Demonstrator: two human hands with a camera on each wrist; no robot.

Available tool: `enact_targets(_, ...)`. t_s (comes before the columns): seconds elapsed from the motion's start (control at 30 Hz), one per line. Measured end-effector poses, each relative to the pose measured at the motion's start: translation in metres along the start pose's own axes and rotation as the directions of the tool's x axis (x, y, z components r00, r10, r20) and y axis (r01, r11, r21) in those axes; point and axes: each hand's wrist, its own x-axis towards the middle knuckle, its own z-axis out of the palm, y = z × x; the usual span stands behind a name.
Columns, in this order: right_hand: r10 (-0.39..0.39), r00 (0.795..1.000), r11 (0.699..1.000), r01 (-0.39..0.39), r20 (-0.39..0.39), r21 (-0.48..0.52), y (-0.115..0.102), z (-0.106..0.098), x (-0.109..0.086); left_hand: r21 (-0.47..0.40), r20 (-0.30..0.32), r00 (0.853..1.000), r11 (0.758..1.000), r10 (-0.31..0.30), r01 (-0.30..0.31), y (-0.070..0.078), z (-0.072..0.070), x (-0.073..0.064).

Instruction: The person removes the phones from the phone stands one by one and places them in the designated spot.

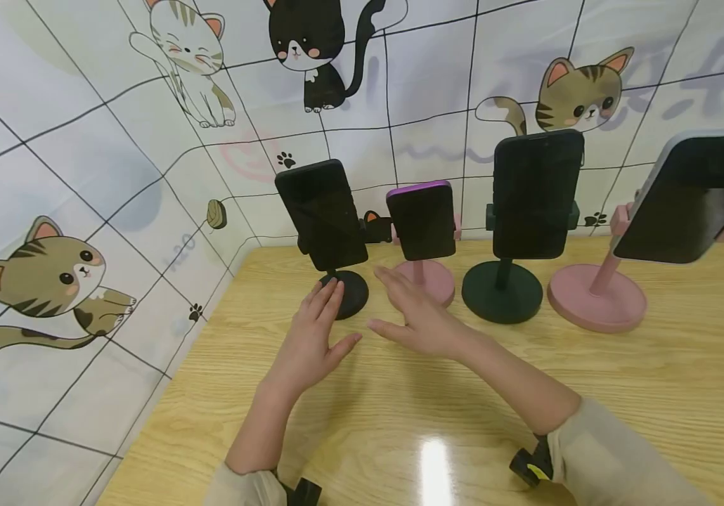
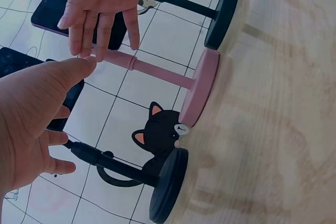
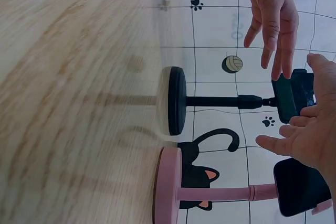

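Note:
My left hand [image 1: 313, 337] hovers in front of the black phone stand [image 1: 353, 296], its fingertips overlapping the round base in the head view. Fingers are straight and nothing is in them. My right hand [image 1: 422, 320] reaches in from the right, fingers extended and holding nothing, before the smaller pink stand [image 1: 443, 284]. Both hands hang above the table in the wrist views, the left one [image 2: 37, 114] level with the upper poles. A black phone [image 1: 322, 214] leans tilted in the black stand. The pink stand holds a small purple-edged phone [image 1: 424, 221].
Farther right, a dark green stand [image 1: 502, 303] carries an upright black phone [image 1: 538, 197]. Beyond it, a larger pink stand [image 1: 596, 310] bears a white-edged device [image 1: 684, 200], tilted. A cat-print tiled backdrop [image 1: 425, 91] rises behind and left of the wooden table [image 1: 362, 450].

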Motion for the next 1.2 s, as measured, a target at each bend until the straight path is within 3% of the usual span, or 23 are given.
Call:
enact_targets(0.27, 0.042, 0.997, 0.998, -0.04, -0.065, 0.042, -0.012, 0.003, 0.01, -0.074, -0.108, 0.994, 0.997, -0.001, -0.008, -0.002, -0.004, -0.001)
enact_targets(0.5, 0.059, 0.988, 0.996, -0.047, -0.146, 0.081, -0.02, 0.006, 0.016, -0.129, -0.204, 0.979, 0.992, -0.029, 0.002, -0.005, -0.007, 0.002)
enact_targets(0.93, 0.099, 0.965, 0.985, -0.06, -0.244, 0.163, -0.025, 0.01, 0.029, -0.165, -0.291, 0.952, 0.985, -0.092, 0.045, -0.01, -0.019, 0.006)
enact_targets(1.03, 0.105, 0.962, 0.981, -0.059, -0.254, 0.182, -0.027, 0.011, 0.031, -0.178, -0.318, 0.942, 0.983, -0.104, 0.049, -0.011, -0.022, 0.006)
enact_targets(1.2, 0.116, 0.952, 0.979, -0.062, -0.282, 0.192, -0.031, 0.013, 0.035, -0.17, -0.389, 0.912, 0.983, -0.128, 0.065, -0.013, -0.027, 0.008)
